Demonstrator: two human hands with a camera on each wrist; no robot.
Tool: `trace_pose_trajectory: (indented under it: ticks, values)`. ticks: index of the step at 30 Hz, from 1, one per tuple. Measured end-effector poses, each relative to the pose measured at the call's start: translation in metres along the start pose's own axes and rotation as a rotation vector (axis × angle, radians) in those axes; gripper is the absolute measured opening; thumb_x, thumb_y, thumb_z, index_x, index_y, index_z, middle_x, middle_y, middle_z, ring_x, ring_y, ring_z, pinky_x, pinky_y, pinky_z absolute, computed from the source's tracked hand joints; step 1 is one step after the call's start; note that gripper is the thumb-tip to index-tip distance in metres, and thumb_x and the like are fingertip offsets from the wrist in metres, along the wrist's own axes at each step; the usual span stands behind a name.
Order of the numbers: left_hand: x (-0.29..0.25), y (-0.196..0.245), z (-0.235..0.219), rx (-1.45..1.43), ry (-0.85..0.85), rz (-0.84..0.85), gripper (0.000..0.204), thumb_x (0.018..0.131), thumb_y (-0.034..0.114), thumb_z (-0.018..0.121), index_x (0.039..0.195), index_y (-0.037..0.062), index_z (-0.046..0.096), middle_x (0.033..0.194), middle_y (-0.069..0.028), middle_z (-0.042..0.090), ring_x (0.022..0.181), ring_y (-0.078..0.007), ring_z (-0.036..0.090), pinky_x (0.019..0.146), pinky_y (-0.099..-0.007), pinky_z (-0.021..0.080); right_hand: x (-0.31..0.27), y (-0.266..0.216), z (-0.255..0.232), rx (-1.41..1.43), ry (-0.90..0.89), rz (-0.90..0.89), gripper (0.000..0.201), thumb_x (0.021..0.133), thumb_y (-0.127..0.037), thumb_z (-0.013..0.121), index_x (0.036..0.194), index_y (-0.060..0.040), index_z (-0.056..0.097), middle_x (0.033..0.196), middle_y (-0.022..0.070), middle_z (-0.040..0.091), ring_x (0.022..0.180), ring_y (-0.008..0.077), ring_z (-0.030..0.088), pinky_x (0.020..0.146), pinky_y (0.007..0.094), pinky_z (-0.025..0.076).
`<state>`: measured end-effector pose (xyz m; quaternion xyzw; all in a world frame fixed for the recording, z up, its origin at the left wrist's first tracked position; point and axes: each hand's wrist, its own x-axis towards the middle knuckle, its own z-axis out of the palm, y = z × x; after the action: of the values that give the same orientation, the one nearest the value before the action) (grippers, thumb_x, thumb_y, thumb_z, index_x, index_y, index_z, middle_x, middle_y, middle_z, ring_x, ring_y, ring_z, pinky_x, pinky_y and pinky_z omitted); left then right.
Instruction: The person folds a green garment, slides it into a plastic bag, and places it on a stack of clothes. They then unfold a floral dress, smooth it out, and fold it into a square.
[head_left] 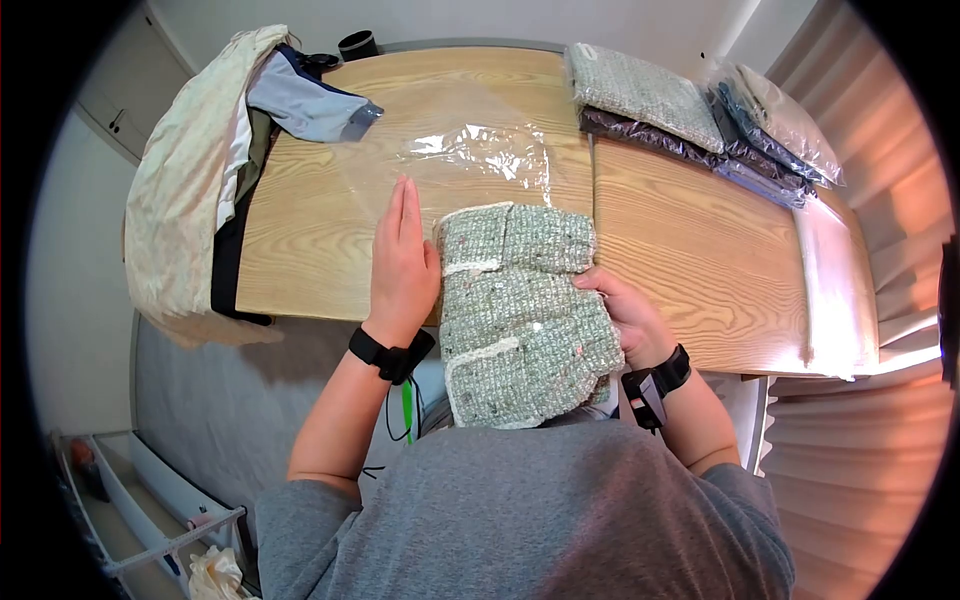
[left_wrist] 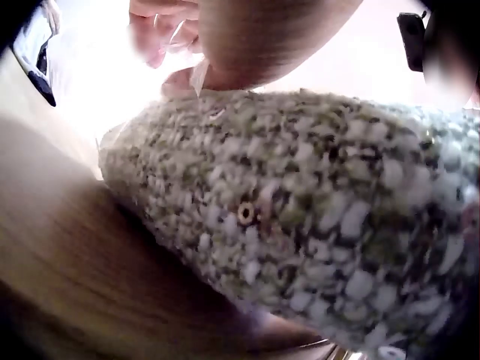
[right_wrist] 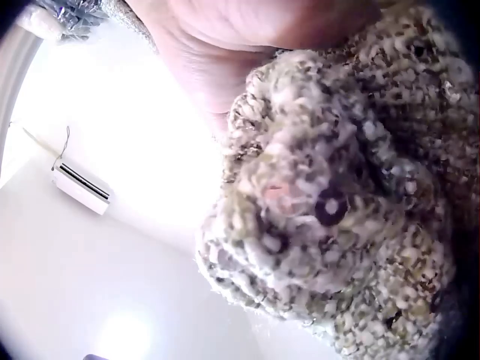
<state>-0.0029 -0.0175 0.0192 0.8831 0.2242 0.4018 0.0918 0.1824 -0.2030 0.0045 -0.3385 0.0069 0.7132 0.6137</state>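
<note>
A folded green-and-white knitted sweater (head_left: 525, 310) lay across the middle of the near edge of the surface (head_left: 690, 270), its far part over the wood and its near part reaching past that edge toward the person's lap. White-trimmed bands crossed its upper side, and the wrist views showed small round buttons (left_wrist: 246, 214) on the knit. The right hand (head_left: 635, 315) held the sweater by its right side, its grip closed on the cloth with the thumb on top. The left hand (head_left: 403, 265) stood just beside the sweater's left side, its grip flat and uncurled, the fingers straight and together; whether it touched the cloth could not be told. Just beyond the sweater, toward the far edge of the surface, lay a clear, shiny plastic bag (head_left: 480, 150). At the far left corner lay a grey-blue garment (head_left: 305, 100), with a cream cloth (head_left: 185, 200) draped down over the left edge beside it. A black cup (head_left: 357, 45) stood by the far edge, near that corner. Toward the far right corner sat a bagged knit (head_left: 645, 95) on dark bagged clothes (head_left: 650, 137), with more bagged clothes (head_left: 785, 115) next to them. Clear plastic sheets (head_left: 835, 290) lay along the right edge.
</note>
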Motion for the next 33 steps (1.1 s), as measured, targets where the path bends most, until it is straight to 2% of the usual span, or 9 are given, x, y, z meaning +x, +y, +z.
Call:
trace_pose_trajectory:
  ticks: [5,8,11,15,20,22,24,27,33]
  values:
    - [-0.009,-0.014,-0.007,0.003,-0.154,0.012,0.043,0.069,-0.01,0.049,0.108,0.0053,0.06,0.132,-0.0205,0.041,0.106,-0.0335,0.051,0.086,-0.0389,0.043,-0.001,0.003,-0.004,0.046,0.019,-0.093,0.041,0.083,-0.013,0.052,0.119,0.005,0.045,0.105,0.0196,0.059,0.088,0.0286,0.064,0.066,0.0428,0.057]
    - [-0.015,-0.029,-0.011,0.145,-0.203,0.143,0.037,0.069,-0.007,0.052,0.102,0.006,0.064,0.128,-0.019,0.046,0.104,-0.0337,0.053,0.084,-0.0386,0.044,0.004,0.003,-0.007,0.058,0.017,-0.116,0.042,0.083,-0.013,0.052,0.121,0.0044,0.044,0.107,0.0198,0.058,0.089,0.0289,0.063,0.068,0.0435,0.057]
    - [-0.014,-0.028,-0.013,0.198,-0.23,0.148,0.035,0.07,-0.007,0.052,0.101,0.0052,0.064,0.127,-0.0182,0.048,0.105,-0.0333,0.051,0.084,-0.0384,0.044,0.003,0.004,-0.001,0.089,0.013,-0.114,0.042,0.083,-0.013,0.053,0.121,0.004,0.044,0.108,0.0198,0.058,0.09,0.0292,0.063,0.07,0.0434,0.057]
    - [-0.015,-0.027,-0.008,0.265,-0.262,0.028,0.044,0.072,-0.009,0.048,0.112,0.0046,0.059,0.126,-0.0177,0.049,0.11,-0.0373,0.048,0.092,-0.041,0.041,0.006,0.004,-0.001,0.115,-0.014,-0.105,0.044,0.082,-0.012,0.053,0.122,0.0038,0.043,0.109,0.0196,0.058,0.092,0.0292,0.062,0.074,0.0426,0.056]
    - [-0.023,-0.034,-0.004,0.214,-0.355,-0.036,0.059,0.073,-0.007,0.048,0.131,0.0008,0.037,0.131,-0.0188,0.043,0.12,-0.0396,0.04,0.099,-0.0422,0.036,0.01,-0.002,-0.002,0.131,0.004,-0.206,0.045,0.083,-0.016,0.051,0.123,0.0029,0.043,0.112,0.0183,0.057,0.095,0.0292,0.061,0.079,0.0416,0.053]
    - [-0.022,-0.03,-0.006,0.2,-0.343,-0.018,0.061,0.071,-0.008,0.05,0.131,0.0004,0.036,0.131,-0.0193,0.043,0.12,-0.0397,0.04,0.097,-0.0422,0.038,0.013,-0.006,0.0,0.137,-0.025,-0.242,0.046,0.084,-0.018,0.051,0.124,0.0024,0.043,0.113,0.0177,0.057,0.097,0.0291,0.06,0.082,0.0414,0.052]
    - [-0.022,-0.023,-0.005,0.189,-0.327,0.0,0.063,0.07,-0.008,0.051,0.131,0.0,0.036,0.131,-0.0197,0.043,0.12,-0.0398,0.04,0.095,-0.0421,0.04,0.019,-0.007,0.004,0.147,0.025,-0.431,0.047,0.085,-0.022,0.05,0.124,0.0014,0.042,0.115,0.0168,0.056,0.1,0.0288,0.058,0.084,0.0418,0.05]
    - [-0.024,-0.019,-0.003,0.061,-0.254,0.01,0.068,0.066,-0.009,0.055,0.131,-0.0001,0.035,0.13,-0.022,0.042,0.119,-0.0403,0.04,0.097,-0.0424,0.037,0.026,-0.005,0.007,0.16,0.052,-0.477,0.045,0.085,-0.022,0.05,0.124,0.0011,0.042,0.115,0.0163,0.056,0.099,0.0281,0.058,0.085,0.0417,0.05]
    - [-0.023,-0.006,-0.006,0.085,-0.244,-0.022,0.064,0.068,-0.01,0.051,0.13,-0.0016,0.037,0.131,-0.0215,0.042,0.119,-0.0392,0.041,0.097,-0.0416,0.038,0.04,0.0,0.008,0.208,0.123,-0.552,0.038,0.083,-0.016,0.054,0.116,0.0019,0.046,0.108,0.0151,0.058,0.093,0.0276,0.06,0.084,0.0405,0.05]
